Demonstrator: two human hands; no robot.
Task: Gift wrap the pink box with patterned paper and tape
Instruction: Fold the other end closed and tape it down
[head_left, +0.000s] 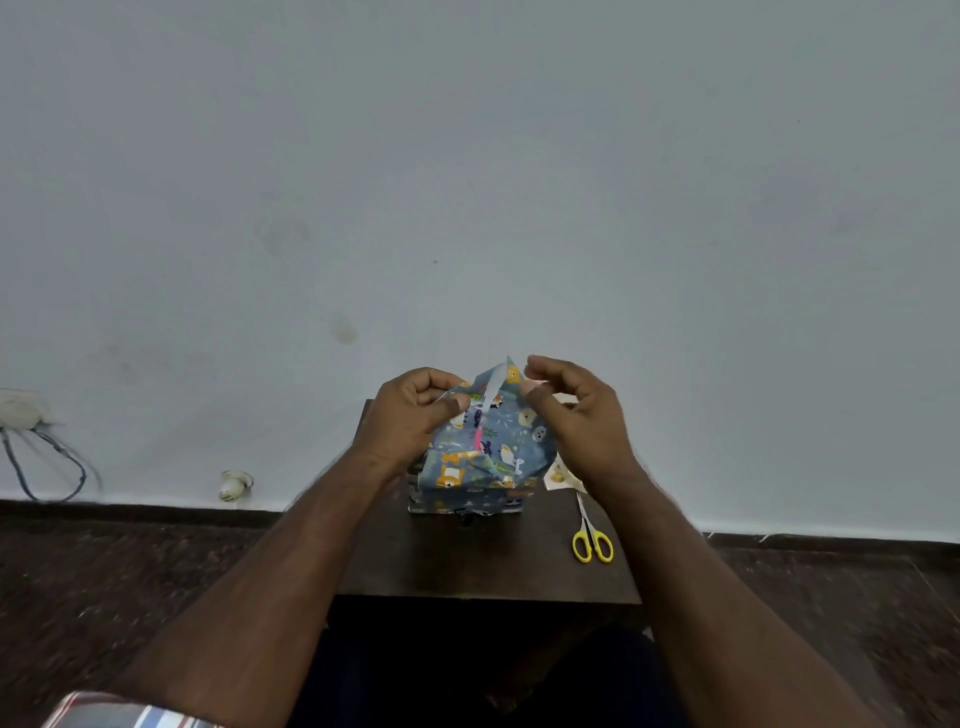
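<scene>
On the table (467, 561) by scissors (592, 540), left hand (410, 415) and right hand (576, 415) pinch patterned paper (488, 447).

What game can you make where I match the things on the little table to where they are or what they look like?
Things:
1. scissors
2. patterned paper
3. left hand
4. table

Descriptions:
A. dark brown, beneath everything
B. yellow handles, lying right of the box
C. blue with animals, around the box
D. pinching the paper's left side

Pairs: 1-B, 2-C, 3-D, 4-A
</scene>
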